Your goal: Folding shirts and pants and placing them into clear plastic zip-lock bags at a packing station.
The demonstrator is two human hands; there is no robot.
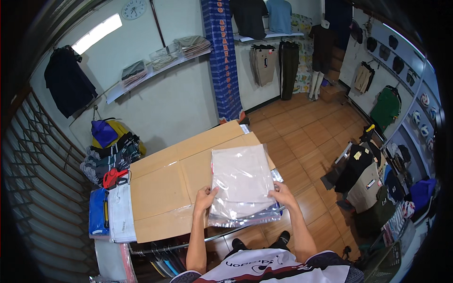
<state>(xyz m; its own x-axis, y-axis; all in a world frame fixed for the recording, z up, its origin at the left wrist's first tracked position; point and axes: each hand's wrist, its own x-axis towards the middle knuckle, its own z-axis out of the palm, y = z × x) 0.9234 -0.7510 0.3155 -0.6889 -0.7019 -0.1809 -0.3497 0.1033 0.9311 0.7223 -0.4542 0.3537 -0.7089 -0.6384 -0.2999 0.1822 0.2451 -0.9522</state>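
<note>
Your left hand [205, 195] and right hand [281, 192] each pinch a near corner of one clear bag [242, 184], holding one folded garment, on the cardboard sheet [165, 188]

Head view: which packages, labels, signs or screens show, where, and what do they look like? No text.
Clear plastic garment bag: on the cardboard sheet, held by left hand and right hand; flat, pale folded cloth inside.
Blue banner: hangs on the back wall; tall, narrow, orange lettering.
Wall clock: top of wall; round, white.
White flat package: left of the cardboard; rectangular.
Blue flat package: beside it, further left.
</note>
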